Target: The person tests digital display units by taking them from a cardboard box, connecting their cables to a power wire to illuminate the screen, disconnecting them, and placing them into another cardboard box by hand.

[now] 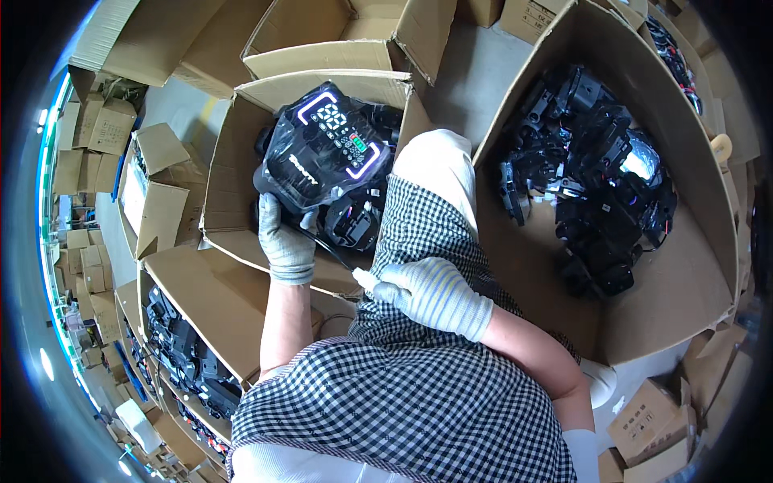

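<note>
My left hand [287,241], in a striped knit glove, grips the lower edge of a black display unit [322,153] wrapped in clear film. Its screen is lit with white digits, small icons and purple-white corner bars. A thin black cable [328,246] runs from beside that hand to a white connector [366,279]. My right hand [439,298], gloved too, is closed on this connector above my checked apron. The unit is held over an open cardboard box [229,173] with more black parts [351,224] inside.
To the right, a large open carton [676,322] holds a heap of black plastic parts [596,177]. More black parts [181,346] fill a box at the lower left. Other cartons [346,56] stand ahead. Stacked boxes [88,137] line the far left.
</note>
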`<state>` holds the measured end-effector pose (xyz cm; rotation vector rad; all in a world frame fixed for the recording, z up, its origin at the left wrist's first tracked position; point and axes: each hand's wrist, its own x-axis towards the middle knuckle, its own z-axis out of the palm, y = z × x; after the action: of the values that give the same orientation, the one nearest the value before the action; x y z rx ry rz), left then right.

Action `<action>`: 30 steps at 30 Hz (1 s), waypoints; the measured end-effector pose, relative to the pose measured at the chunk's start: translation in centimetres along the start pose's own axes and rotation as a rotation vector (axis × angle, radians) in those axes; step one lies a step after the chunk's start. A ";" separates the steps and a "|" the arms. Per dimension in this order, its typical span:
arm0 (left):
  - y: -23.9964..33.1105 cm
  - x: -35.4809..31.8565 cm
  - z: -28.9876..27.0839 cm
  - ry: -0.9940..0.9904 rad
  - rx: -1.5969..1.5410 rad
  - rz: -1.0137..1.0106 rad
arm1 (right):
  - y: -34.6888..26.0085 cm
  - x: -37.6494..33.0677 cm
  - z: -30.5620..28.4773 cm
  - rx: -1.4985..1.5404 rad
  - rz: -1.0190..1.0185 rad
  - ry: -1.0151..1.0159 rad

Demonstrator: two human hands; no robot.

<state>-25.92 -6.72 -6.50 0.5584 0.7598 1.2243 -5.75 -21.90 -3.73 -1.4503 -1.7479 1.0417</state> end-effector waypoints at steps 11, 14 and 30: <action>-8.2 3.6 -2.6 -0.087 0.584 0.063 | 4.0 -1.2 1.5 0.106 0.125 -0.011; -11.4 7.3 -6.5 -0.012 0.674 -0.191 | 2.6 -2.5 0.3 0.026 0.071 -0.209; -22.4 -1.4 19.6 -1.295 1.363 0.743 | 8.4 -19.3 -0.4 0.433 0.626 0.526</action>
<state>2.86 -13.53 -10.33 2.5857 0.0850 0.5005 2.38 -40.09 -10.53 -1.8011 -0.6560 1.1099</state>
